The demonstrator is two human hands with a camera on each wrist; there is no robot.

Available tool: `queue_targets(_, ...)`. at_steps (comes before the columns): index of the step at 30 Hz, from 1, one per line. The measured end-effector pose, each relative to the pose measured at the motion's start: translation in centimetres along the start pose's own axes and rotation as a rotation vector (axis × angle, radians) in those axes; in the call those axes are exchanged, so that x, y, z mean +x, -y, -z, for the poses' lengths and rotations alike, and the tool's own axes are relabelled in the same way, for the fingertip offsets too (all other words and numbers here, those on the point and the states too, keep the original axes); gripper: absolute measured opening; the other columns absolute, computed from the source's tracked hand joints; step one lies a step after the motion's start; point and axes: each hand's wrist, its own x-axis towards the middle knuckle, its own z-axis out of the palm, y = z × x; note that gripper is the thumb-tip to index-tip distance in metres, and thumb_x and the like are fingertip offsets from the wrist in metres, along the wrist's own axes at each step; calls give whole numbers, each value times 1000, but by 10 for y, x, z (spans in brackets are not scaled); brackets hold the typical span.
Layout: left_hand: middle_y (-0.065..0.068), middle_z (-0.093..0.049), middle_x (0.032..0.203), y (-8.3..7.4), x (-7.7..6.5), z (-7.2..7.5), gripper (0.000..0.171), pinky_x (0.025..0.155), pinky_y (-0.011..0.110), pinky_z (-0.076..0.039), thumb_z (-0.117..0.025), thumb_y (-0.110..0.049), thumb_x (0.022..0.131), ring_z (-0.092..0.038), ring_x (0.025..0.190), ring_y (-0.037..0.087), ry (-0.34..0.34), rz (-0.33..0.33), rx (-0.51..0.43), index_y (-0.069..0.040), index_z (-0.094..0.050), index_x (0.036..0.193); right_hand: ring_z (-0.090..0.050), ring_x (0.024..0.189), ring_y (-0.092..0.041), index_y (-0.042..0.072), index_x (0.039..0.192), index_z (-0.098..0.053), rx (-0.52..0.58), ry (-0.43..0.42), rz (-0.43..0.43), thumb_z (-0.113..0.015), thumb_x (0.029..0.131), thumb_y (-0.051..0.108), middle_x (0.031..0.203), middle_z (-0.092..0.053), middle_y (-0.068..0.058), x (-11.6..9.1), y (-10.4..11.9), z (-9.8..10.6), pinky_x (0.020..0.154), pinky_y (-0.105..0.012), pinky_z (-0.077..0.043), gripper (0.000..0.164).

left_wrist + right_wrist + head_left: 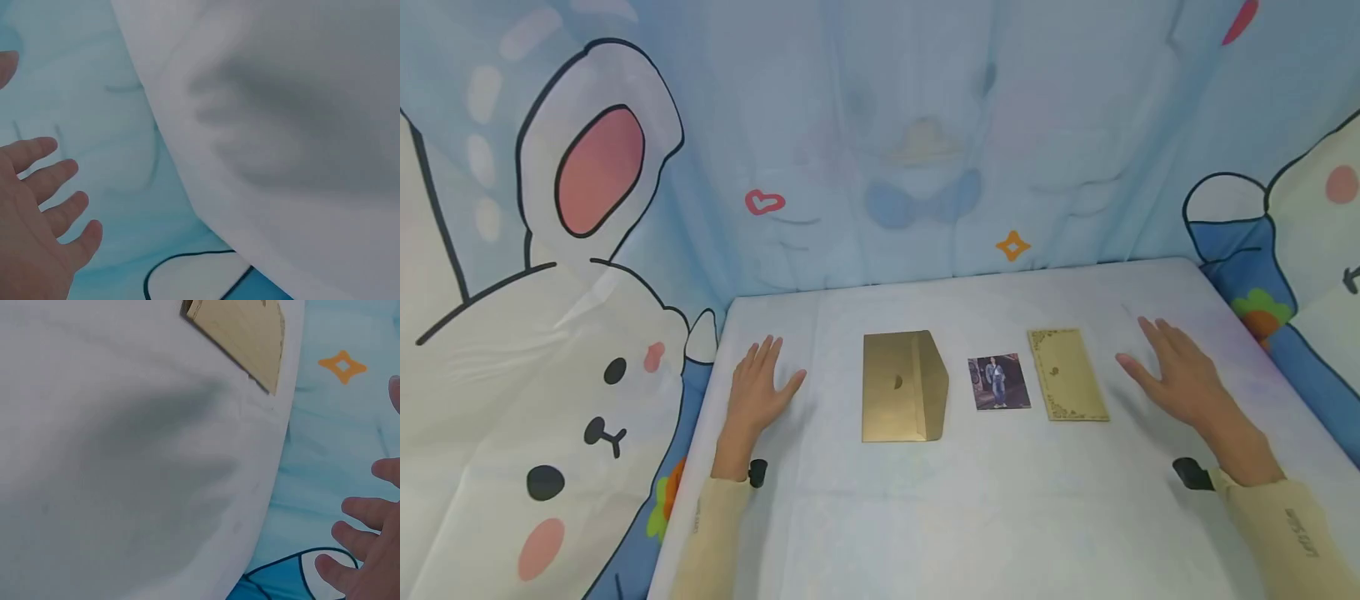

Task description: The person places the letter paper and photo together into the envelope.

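A gold envelope (891, 387) with its pointed flap out to the right lies on the white table in the head view. To its right is a small photo (998, 382) of a standing person. Beyond that lies a pale gold card (1067, 375) with an ornate border; its corner also shows in the right wrist view (244, 337). My left hand (758, 396) hovers left of the envelope, fingers spread, holding nothing. My right hand (1183, 379) is held over the table right of the card, fingers extended and nothing in it.
The white-covered table (970, 517) has its far edge against a blue curtain (925, 125) printed with cartoon rabbits. Dark wrist devices (1192, 473) sit at both cuffs. Shadows of the hands fall on the cloth.
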Motion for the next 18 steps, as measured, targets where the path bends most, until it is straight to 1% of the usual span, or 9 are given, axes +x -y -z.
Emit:
queue_targets(3,11,-27,150,-6,3,-4,76,109,54,-19,-42,-60,88,-20,139,34,5,-19,16,-13,-28,145,-2,137,-47,14,149,-2,-2,-6,7,-44,89,56,151,-3,-26,1,10,-2,101,-69,-7,84)
queue_targets(6,10,-28,150,-17,8,-10,74,109,53,-20,-44,-59,88,-20,139,33,4,-38,20,-13,-29,145,0,138,-46,15,149,-2,0,-13,23,-44,89,56,152,-4,-25,2,25,-1,102,-69,-7,84)
queue_targets(10,8,-25,151,-33,15,-17,75,110,51,-19,-44,-60,88,-19,140,31,27,-54,26,-15,-28,145,-1,139,-43,15,149,-5,17,-24,59,-44,90,55,153,-4,-23,7,45,-2,103,-68,-8,82)
queue_targets(14,6,-24,152,-46,20,-26,76,111,50,-19,-40,-63,87,-18,141,29,48,-71,30,-17,-26,146,-5,139,-43,16,149,-6,24,-30,98,-45,90,54,153,-7,-21,14,61,-7,103,-67,-11,80)
queue_targets(18,5,-25,152,-57,20,-32,76,111,49,-19,-40,-63,87,-18,141,27,66,-92,26,-17,-26,146,-10,138,-44,17,149,-9,62,-19,123,-48,90,50,152,-11,-22,19,74,-13,101,-68,-13,79)
